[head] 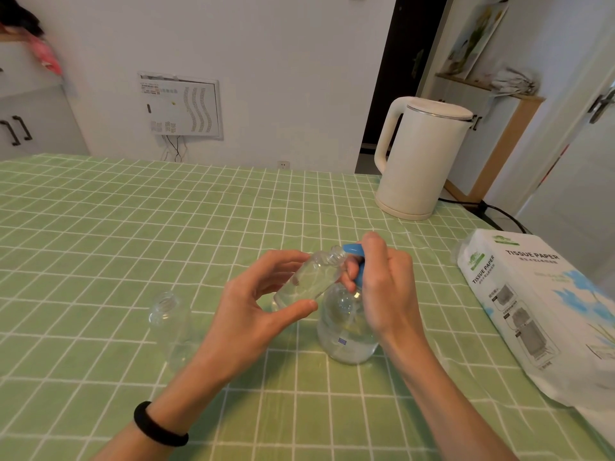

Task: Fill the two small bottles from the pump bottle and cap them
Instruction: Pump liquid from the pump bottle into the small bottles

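Setting: green-checked surface (100,227); one kettle (422,161) and one tissue pack (532,311) at right.
Small bottles: two; standing bottle (169,327) at left, tilted bottle (309,277) with mouth at spout.
Pump: one pump bottle (346,334), centre.
Hands: left hand (253,314) has fingers (299,309) curled round tilted bottle; right hand (382,284) grips blue pump head (354,250).

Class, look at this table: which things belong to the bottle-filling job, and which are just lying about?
Job: pump bottle; tilted small bottle at its blue nozzle; standing small bottle, uncapped.
Lying about: white kettle; tissue paper pack.
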Demonstrator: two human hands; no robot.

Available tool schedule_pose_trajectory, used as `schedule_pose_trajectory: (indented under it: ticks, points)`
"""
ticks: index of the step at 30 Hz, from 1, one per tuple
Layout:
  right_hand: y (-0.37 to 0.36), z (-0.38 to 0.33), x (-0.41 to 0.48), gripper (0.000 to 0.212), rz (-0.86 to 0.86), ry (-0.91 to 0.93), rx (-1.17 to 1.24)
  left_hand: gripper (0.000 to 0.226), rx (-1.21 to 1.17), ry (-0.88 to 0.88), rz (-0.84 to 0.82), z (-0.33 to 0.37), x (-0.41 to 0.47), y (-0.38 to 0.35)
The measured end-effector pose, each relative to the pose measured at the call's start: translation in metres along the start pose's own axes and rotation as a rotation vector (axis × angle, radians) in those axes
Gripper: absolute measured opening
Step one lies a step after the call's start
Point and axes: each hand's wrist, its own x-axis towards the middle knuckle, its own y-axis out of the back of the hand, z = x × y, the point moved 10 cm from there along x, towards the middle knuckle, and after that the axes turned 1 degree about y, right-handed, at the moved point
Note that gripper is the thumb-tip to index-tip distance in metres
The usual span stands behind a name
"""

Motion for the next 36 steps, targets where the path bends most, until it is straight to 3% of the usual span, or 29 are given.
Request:
schedule_pose_trajectory:
  ticks: [22, 36]
  points:
    - [0.0006, -0.0032, 0.0006, 0.048, -0.015, 0.057, -0.003, 0.054, -0.004, 0.018, -0.002, -0.0032, -0.0008, -0.0016]
    - [-0.0008, -0.003, 0.0001, 0.054, -0.024, 0.051, 0.013, 0.056, -0.021, 0.017, -0.005, 0.001, 0.0002, -0.0023]
